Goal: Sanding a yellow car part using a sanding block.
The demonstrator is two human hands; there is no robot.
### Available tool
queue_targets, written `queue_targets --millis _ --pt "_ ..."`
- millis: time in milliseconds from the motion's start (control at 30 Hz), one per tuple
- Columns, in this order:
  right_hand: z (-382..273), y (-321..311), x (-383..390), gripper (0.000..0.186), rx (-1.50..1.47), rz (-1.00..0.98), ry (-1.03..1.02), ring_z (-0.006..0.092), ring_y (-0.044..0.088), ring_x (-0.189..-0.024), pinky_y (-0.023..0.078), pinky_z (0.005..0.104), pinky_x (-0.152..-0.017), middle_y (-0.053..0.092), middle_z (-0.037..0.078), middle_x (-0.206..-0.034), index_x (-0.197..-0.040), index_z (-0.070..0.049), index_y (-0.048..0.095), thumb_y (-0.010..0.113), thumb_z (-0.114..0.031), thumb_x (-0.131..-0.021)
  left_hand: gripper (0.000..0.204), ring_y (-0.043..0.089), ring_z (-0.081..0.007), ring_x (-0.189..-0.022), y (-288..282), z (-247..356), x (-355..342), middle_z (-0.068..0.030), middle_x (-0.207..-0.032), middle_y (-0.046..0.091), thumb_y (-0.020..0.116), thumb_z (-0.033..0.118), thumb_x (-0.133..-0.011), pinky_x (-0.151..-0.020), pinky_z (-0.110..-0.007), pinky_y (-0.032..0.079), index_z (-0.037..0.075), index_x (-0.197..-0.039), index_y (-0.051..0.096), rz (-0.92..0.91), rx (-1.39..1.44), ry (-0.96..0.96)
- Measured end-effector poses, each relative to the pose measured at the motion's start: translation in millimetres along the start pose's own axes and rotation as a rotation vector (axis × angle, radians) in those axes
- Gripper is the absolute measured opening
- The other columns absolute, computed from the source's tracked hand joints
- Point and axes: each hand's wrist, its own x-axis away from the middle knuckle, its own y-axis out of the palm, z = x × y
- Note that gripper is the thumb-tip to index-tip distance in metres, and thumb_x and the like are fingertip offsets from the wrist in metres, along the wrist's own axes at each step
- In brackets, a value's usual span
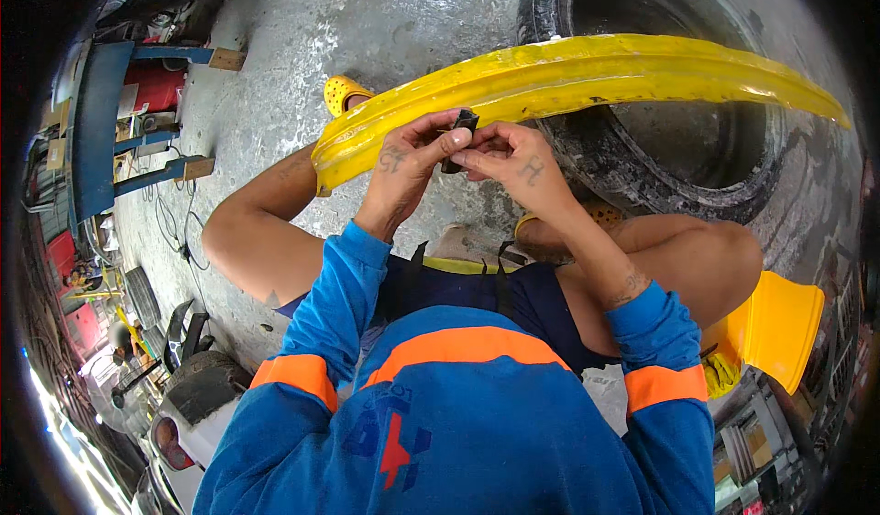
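Indoors, a person in a blue top (458, 423) with orange bands sits with knees spread wide, holding a small black piece (468, 118) between both hands, above a grey, pale-streaked floor (275, 84). The left hand (403, 160) grips the piece from one side, its thumb pressed near the upper end. From the other side, the right hand (521, 162) pinches it lower down, thumb and bent fingers closed on the dark surface; the hands nearly meet around it. Just beyond them, a long, curved yellow strip (587, 75) arcs from the left shin across a large black tyre (632, 162) at upper right. Whether the strip touches either hand, or rests on the rubber, cannot be told from this angle. A yellow clog (341, 93) shows past the strip's far edge. A second yellow panel (790, 332), broad and bent, sits beside the right leg. Across the floor at left stands a blue metal frame (99, 135) with wooden blocks (225, 59) on its arms.
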Motion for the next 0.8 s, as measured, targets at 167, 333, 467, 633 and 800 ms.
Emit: queue_targets --millis 167,333,467,633,800 --pt "-20.3 -14.4 -1.2 0.041 -0.462 0.007 0.149 0.0188 0.073 -0.081 0.064 0.0334 -0.075 0.073 0.011 -0.102 -0.117 0.006 0.068 0.077 -0.027 -0.094 0.046 0.066 -0.0187 -0.108 1.5 11.8 3.3 -0.0078 -0.116 0.070 0.085 0.016 -0.087 -0.095 -0.034 0.053 0.000 -0.125 0.065 0.039 -0.667 0.305" --pt "-24.1 -20.5 -0.5 0.030 -0.289 -0.040 0.153 0.0182 0.071 -0.094 0.066 0.0346 -0.079 0.069 0.011 -0.107 -0.121 0.006 0.066 0.068 -0.014 -0.099 0.060 0.067 -0.0194 -0.108 9.2 15.0 8.7 -0.0092 -0.116 0.070 0.090 0.017 -0.079 -0.097 -0.034 0.053 0.004 -0.130 0.062 -0.026 -0.901 0.495" --pt "-20.7 -17.3 -3.6 0.027 -0.231 -0.008 0.088 0.0177 0.070 -0.096 0.066 0.0340 -0.081 0.068 0.010 -0.108 -0.121 0.009 0.065 0.068 -0.006 -0.098 0.049 0.071 -0.0183 -0.094 4.3 18.5 11.9 -0.0098 -0.103 0.073 0.085 0.015 -0.086 -0.084 -0.031 0.058 -0.001 -0.127 0.064 -0.018 -0.595 0.203" --pt "-21.3 -18.8 -4.1 0.029 -0.223 0.004 0.024 0.0174 0.069 -0.096 0.066 0.0335 -0.080 0.068 0.011 -0.111 -0.120 0.010 0.065 0.070 -0.007 -0.097 0.025 0.071 -0.0154 -0.074 -6.5 20.1 11.6 -0.0095 -0.088 0.073 0.077 0.010 -0.094 -0.067 -0.027 0.059 -0.003 -0.113 0.068 -0.071 -0.366 0.006" --pt "-19.7 -21.3 -4.0 0.028 -0.044 -0.055 -0.071 0.0148 0.070 -0.093 0.064 0.0292 -0.076 0.072 0.009 -0.106 -0.120 0.008 0.066 0.071 -0.007 -0.096 0.017 0.070 -0.0145 -0.069 -7.8 14.9 6.8 -0.0085 -0.085 0.073 0.077 0.009 -0.094 -0.063 -0.027 0.058 -0.001 -0.105 0.069 -0.052 -0.374 -0.024"
